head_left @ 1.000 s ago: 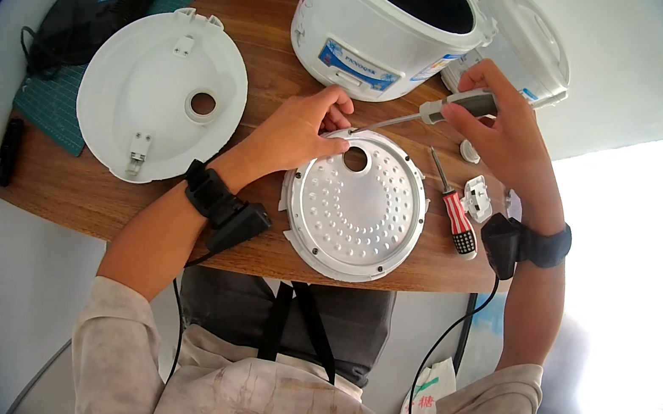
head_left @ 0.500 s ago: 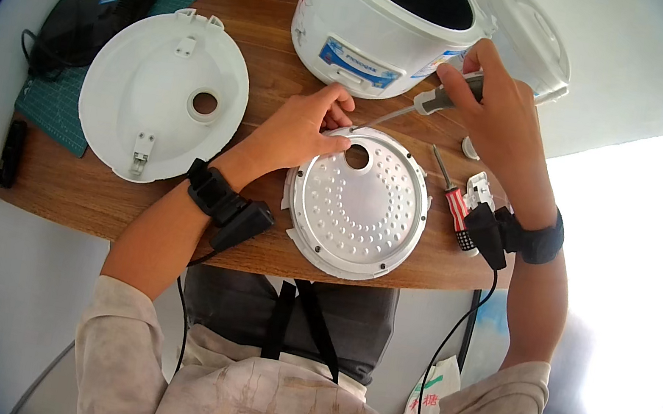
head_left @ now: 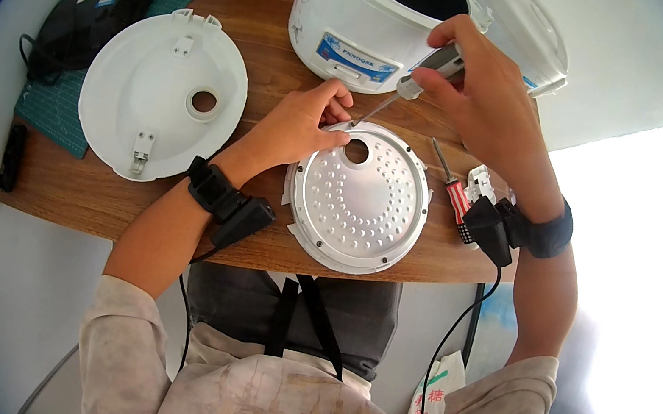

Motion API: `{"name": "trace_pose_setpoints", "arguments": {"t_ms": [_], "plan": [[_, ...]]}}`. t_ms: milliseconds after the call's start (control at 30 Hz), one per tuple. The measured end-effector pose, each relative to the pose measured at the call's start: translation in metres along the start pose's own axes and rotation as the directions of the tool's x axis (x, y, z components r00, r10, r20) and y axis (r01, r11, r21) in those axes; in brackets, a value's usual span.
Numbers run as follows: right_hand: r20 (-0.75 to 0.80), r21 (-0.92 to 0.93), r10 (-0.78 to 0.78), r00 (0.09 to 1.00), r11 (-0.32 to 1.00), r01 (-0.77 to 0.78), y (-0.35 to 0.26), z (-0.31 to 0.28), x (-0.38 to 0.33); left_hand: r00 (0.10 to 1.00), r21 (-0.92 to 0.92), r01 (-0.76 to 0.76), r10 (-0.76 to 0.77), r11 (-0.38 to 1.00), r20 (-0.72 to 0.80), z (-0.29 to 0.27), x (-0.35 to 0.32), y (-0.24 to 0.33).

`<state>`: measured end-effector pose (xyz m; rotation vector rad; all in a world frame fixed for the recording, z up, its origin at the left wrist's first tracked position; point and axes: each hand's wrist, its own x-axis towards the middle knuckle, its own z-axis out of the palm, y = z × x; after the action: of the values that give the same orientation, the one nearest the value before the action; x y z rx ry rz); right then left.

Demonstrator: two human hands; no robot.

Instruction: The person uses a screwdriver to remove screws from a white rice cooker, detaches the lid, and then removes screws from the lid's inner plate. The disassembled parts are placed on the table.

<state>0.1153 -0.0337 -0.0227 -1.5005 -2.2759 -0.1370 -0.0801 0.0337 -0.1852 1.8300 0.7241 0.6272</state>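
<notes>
Right, the round, dimpled metal disc (head_left: pixel 367 199) lies on the wood-grain counter (head_left: pixel 85 192). At its far rim, the right hand (head_left: pixel 490 89) has fingers clamped on a slim-shafted screwdriver (head_left: pixel 411 88); the left hand (head_left: pixel 302 127), thumb and fingers apart, touches that rim. Left of the disc, a white plastic lid (head_left: pixel 136 83).

The left hand (head_left: pixel 311 123) is held near the frame's centre, thumb (head_left: pixel 331 138) spread from curled fingers (head_left: pixel 333 90); the right hand (head_left: pixel 488 85) is raised at upper right, closed in a grip; both forearms (head_left: pixel 162 224) are angled inward.
</notes>
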Motion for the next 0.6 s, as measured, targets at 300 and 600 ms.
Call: {"name": "trace_pose_setpoints", "arguments": {"t_ms": [300,600], "plan": [[0.02,0.085,0.1,0.995,0.991,-0.101,-0.018,-0.003,-0.005,1.0,-0.012,-0.009,0.009,1.0,-0.006,0.0,0.001,-0.005],[-0.252,0.207,0.393,0.885,0.915,-0.347,-0.02,0.02,-0.065,1.0,-0.006,0.008,-0.008,1.0,0.018,0.0,0.001,-0.005]]}}
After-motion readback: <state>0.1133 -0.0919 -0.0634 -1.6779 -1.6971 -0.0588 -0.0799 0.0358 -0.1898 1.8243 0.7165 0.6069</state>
